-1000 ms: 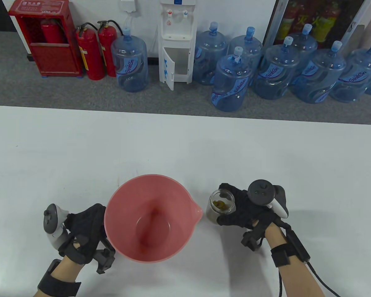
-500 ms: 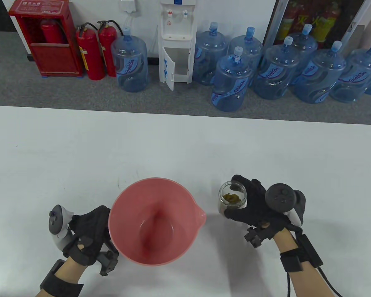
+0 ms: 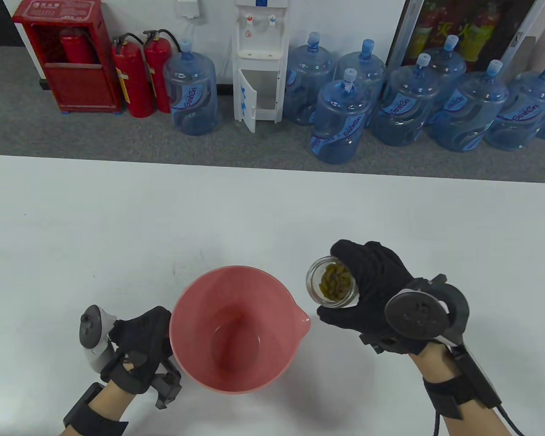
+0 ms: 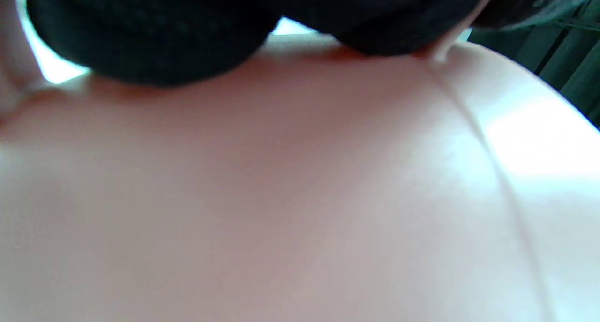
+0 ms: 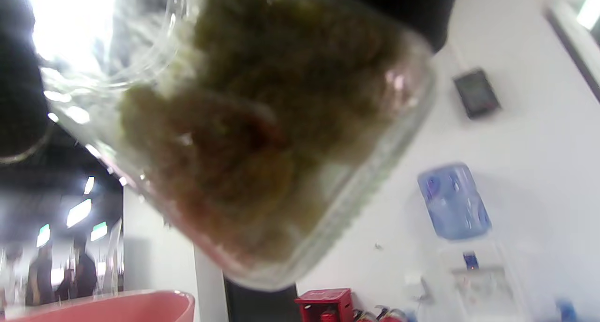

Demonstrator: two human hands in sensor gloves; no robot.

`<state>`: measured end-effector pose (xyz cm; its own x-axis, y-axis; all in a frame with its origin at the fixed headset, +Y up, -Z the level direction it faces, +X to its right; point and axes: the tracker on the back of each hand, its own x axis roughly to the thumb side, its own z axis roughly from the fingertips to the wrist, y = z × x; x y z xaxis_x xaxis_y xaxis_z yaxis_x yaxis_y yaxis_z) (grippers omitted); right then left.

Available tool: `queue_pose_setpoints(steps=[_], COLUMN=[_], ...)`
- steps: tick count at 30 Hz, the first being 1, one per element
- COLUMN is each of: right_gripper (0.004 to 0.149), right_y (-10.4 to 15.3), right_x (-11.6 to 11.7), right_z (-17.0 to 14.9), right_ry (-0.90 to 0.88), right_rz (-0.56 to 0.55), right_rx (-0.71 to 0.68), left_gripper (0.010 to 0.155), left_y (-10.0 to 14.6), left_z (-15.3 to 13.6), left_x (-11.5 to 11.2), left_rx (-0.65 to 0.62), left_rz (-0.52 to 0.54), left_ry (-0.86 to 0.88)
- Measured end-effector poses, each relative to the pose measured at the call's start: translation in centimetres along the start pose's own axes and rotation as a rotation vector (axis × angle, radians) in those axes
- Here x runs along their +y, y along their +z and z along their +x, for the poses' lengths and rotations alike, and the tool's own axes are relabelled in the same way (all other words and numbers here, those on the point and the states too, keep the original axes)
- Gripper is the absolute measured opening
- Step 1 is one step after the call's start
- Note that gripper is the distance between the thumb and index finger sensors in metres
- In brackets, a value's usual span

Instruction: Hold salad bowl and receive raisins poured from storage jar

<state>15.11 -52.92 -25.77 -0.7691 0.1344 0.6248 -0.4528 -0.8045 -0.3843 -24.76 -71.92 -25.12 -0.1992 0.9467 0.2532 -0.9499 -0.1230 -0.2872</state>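
Two grips: left hand [image 3: 138, 338] holds salad bowl [image 3: 195, 318]; right hand [image 3: 372, 290] holds storage jar [image 3: 332, 282].

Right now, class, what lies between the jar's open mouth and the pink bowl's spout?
Nothing: in the table view only bare white table shows between the storage jar and the salad bowl; no raisins have crossed.

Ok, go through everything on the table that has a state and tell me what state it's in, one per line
salad bowl: upright, empty, spout toward the jar
storage jar: lidless, lifted, tilted, beside the spout
raisins: all inside the jar, none poured
left hand: grips the bowl's outer wall
right hand: grips the jar
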Motion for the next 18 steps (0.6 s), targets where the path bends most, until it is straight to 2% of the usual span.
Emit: queue_pose_setpoints(steps=[3,6,12,18], right_gripper=[0.103,0.103,0.102,0.102], right_y=[-1.3,-1.8,-2.3,-2.8], right_x=[0.8,2.6,5.6,6.8], right_z=[3.7,6.9,10.6,11.9], right_ry=[0.196,0.42,0.567,0.664], right_rz=[0.034,0.042,0.082,0.084], right_rx=[-0.134,-0.274,-0.439,-0.507], left_gripper=[0.047,0.047,0.047,0.047], left_y=[0.1,0.2,0.3,0.3], left_z=[-0.2,-0.3,-0.3,-0.3], left_x=[-0.3,-0.5,-0.5,-0.5], left_rx=[0.013,0.016,0.01,0.003], left_rz=[0.016,0.042,0.038,0.032], left_ry=[-0.011,-0.031,-0.021,-0.013])
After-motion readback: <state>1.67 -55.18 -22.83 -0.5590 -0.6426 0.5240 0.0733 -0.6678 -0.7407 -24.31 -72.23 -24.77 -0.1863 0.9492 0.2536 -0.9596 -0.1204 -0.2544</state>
